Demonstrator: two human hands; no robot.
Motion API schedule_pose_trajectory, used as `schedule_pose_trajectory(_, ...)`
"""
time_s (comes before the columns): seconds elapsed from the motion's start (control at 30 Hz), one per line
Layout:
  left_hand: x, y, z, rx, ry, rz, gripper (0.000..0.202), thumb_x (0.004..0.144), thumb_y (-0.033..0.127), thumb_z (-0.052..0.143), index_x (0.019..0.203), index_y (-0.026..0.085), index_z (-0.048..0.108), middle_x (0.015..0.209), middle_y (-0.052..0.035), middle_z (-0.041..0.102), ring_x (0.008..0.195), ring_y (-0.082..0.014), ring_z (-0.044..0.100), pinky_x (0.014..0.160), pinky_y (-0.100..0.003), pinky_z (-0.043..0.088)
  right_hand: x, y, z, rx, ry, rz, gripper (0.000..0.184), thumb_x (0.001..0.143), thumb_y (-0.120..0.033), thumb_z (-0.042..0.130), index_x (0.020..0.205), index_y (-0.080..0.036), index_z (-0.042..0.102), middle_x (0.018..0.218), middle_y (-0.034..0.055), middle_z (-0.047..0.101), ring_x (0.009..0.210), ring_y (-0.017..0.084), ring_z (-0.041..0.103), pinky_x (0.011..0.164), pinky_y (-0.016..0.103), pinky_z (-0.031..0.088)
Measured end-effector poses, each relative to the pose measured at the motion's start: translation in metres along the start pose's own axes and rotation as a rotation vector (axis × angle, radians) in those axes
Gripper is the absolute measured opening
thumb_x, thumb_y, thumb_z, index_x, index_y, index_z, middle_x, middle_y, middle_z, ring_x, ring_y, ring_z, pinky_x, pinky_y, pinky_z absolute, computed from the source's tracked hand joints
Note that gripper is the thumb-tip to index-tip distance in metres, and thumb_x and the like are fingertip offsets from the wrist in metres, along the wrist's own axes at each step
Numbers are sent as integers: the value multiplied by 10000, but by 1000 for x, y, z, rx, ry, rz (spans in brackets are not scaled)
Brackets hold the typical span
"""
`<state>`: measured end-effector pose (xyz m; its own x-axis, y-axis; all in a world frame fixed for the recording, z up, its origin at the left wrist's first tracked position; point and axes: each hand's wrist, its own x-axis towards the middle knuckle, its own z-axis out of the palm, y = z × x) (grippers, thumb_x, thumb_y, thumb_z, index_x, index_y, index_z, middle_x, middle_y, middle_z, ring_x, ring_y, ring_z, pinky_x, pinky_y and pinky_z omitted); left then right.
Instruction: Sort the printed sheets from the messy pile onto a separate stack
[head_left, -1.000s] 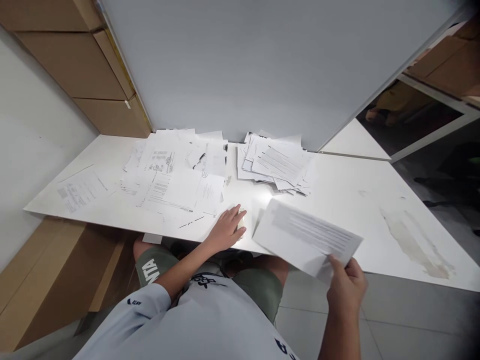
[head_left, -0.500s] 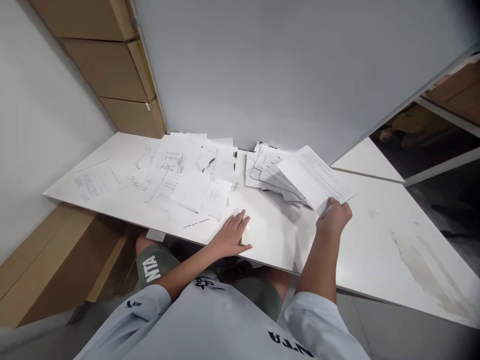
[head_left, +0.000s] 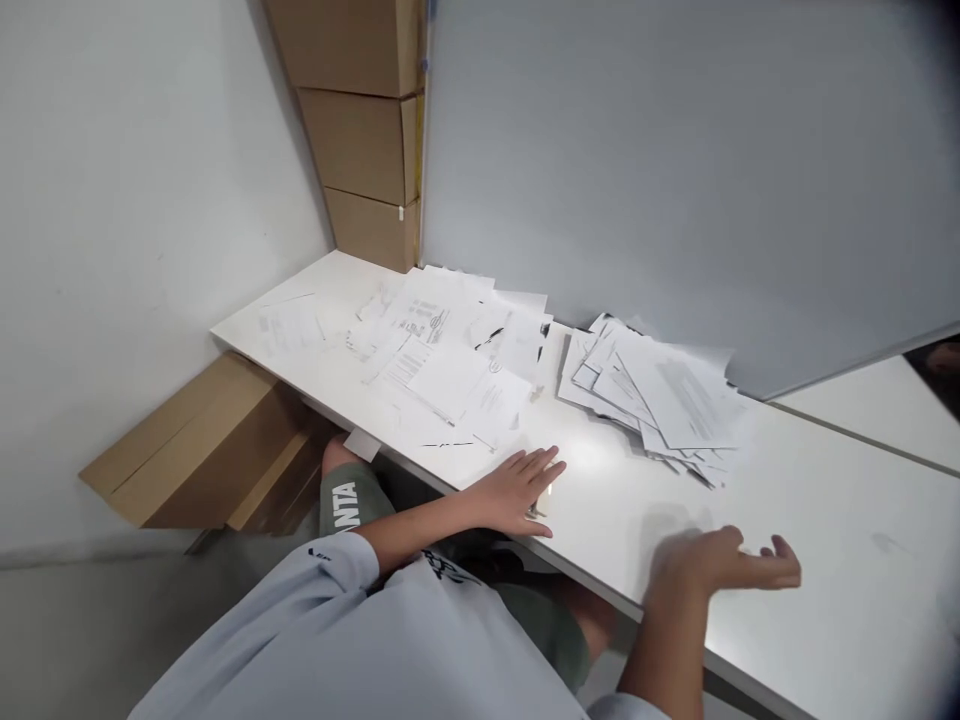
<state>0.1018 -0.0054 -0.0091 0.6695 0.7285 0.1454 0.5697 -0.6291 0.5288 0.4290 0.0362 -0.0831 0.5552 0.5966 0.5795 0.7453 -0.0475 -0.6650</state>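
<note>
My left hand lies at the table's front edge with its fingers spread. Between its thumb and index finger shows a bit of a small pale object, mostly hidden under the palm. My right hand is off to the right, palm turned partly up, fingers loosely curled and apart, with nothing in it. Beyond it lies a fanned, untidy pile of printed papers, a broad sheet on top. More printed sheets are spread overlapping to the left, in front of my left hand.
A grey panel rises along the back edge of the white table. Stacked cardboard boxes stand at the back left corner. Another long cardboard box sits below the table's left end, beside my leg.
My right hand has let go of the sheet, which now lies on the pile, and has drawn back towards me. My left hand stays by the small object. The view has swung left.
</note>
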Motion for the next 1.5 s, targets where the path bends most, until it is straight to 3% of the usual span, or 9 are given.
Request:
schedule_pose_trajectory(0.1,-22,-13,-25,-12,88,0,900,910,577,528,1580,211,52,1663,-108,106,1544,-263,78,1261,-440,123,-29,-6,-25,29,191,221,424,792,-212,431,1209,-214,507,1226,206,465,1101,372,549,837,577,498)
schedule_pose_trajectory(0.17,-44,-36,-52,24,261,-195,737,960,487,464,1570,247,126,1651,-79,190,1541,-249,115,1261,-455,132,-41,-24,-38,30,195,204,362,784,-206,447,1114,-211,596,1128,190,562,1012,361,600,799,548,517)
schedule_pose_trajectory(0.3,-84,-101,-101,224,625,-829,623,935,364,504,1485,129,327,1592,-189,302,1508,-357,196,1214,-557,183,-50,-89,-45,-21,139,-34,303,838,-228,429,993,-178,684,949,167,663,907,340,635,796,512,512)
schedule_pose_trajectory(0.4,-99,-130,-116,319,613,-1033,634,899,422,568,1402,68,414,1523,-256,376,1432,-412,312,1154,-567,258,-51,-152,-32,21,-172,-332,327,913,-264,393,1007,-154,686,972,155,695,954,309,642,902,500,477)
schedule_pose_trajectory(0.53,-100,-137,-115,395,579,-990,589,877,454,603,1313,78,479,1395,-227,498,1307,-373,436,1095,-503,322,-75,-221,7,66,-698,-598,427,962,-392,395,1205,-128,627,1219,177,654,1200,313,567,1006,491,444)
schedule_pose_trajectory(0.67,-103,-135,-114,321,619,-985,481,859,422,635,1237,147,524,1325,-170,534,1279,-335,456,1089,-482,330,-127,-253,46,-36,-932,-598,590,971,-447,372,1409,-64,470,1490,220,443,1411,331,376,1107,513,361)
schedule_pose_trajectory(0.83,-107,-134,-116,282,647,-925,300,858,354,642,1101,187,590,1221,-134,583,1225,-318,499,1077,-482,357,-171,-261,52,-10,-908,-640,548,1008,-372,289,1455,-79,410,1523,195,408,1427,306,354,1146,520,297)
schedule_pose_trajectory(1.2,-115,-140,-113,179,476,-450,190,926,231,500,792,195,629,1282,-91,660,1361,-256,488,1131,-459,421,-169,-266,43,-5,-783,-714,511,998,-326,349,1454,-107,421,1582,166,317,1479,272,248,1168,487,253)
schedule_pose_trajectory(1.5,-111,-131,-109,228,341,-468,424,956,222,398,1345,154,553,1388,-107,601,1364,-223,497,1152,-427,400,-169,-265,47,-40,-863,-500,519,975,-253,302,1464,-138,434,1513,138,445,1414,266,371,1159,503,278)
